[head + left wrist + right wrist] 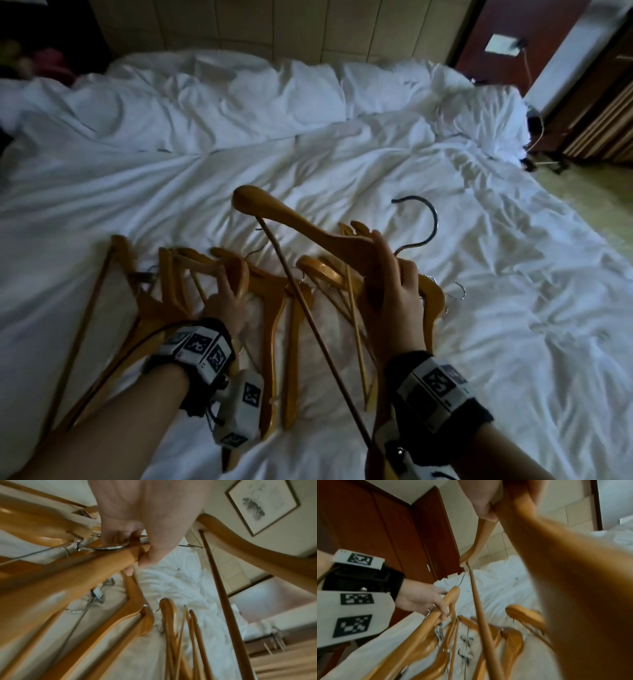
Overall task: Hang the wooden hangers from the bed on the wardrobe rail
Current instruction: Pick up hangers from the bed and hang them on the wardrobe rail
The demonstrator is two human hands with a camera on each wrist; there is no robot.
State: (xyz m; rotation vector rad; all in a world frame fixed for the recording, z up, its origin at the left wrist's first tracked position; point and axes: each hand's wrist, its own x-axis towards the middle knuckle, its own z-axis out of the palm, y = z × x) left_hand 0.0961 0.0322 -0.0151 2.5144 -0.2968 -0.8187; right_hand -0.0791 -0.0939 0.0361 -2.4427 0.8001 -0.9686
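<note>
Pickup step: right hand (394, 291) grips 1 raised hanger (308, 226); left hand (224, 298) grasps another (96, 566) in pile (274, 308) beside it. Next: untangle, lift.

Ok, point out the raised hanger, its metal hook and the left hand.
raised hanger (294, 219), head view, on its wooden arm.
metal hook (432, 213), head view, on the curve.
left hand (224, 301), head view, on its back.

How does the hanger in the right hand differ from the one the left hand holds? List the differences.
The right hand holds its raised hanger above the pile, metal hook free; the left hand's hanger lies low among the others. The raised hanger's crossbar shows whole; the low one is partly covered. Both are orange-brown wood.
</note>
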